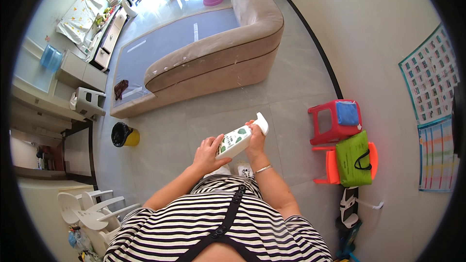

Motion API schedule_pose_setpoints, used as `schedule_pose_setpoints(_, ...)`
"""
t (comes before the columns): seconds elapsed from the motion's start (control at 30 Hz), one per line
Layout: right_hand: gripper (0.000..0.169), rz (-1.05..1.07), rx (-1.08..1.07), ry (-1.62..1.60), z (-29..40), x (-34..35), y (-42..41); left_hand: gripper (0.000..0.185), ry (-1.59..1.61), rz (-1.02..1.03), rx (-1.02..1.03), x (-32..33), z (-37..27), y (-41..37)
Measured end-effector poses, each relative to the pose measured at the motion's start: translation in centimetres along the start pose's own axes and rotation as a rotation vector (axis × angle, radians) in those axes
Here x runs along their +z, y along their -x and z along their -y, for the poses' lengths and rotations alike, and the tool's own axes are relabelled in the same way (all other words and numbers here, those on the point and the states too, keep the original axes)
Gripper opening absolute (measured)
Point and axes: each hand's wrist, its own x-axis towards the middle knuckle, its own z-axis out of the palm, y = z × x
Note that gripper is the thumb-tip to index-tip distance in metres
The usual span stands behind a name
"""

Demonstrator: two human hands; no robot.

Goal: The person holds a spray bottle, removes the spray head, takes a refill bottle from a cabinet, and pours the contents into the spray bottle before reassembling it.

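Observation:
A white plastic spray bottle (pixel 235 142) with a green leaf print and some writing lies tilted across both hands, in front of my body. My left hand (pixel 209 153) grips its base end. Around its neck, just below the white trigger head (pixel 261 124), my right hand (pixel 257 139) is closed. Beyond the bottle stands a beige upholstered sofa (pixel 218 65) without its seat cushions; white foam-like spots (pixel 165 68) dot the top of its armrest. On the sofa's grey base cloth (pixel 160 43) lies a crumpled dark brown cloth (pixel 121 89).
A yellow bin (pixel 131 137) with a black liner stands at the left. To the right are a red stool (pixel 327 123) bearing a folded blue cloth (pixel 347 113), and an orange chair (pixel 330 165) with a green bag (pixel 353 160). White chairs (pixel 96 214) stand at lower left.

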Motion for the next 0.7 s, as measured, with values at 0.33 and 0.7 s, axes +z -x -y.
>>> schedule_pose_setpoints(0.33,0.019,0.187,0.149,0.063,-3.3,0.5,0.8,0.083,-0.009,-0.150,-0.065,-0.1,1.4,3.7)
schedule_pose_setpoints(0.7,0.021,0.428,0.257,0.153,-5.0,4.1,2.9,0.085,0.023,-0.362,-0.186,0.1,2.4,7.5)
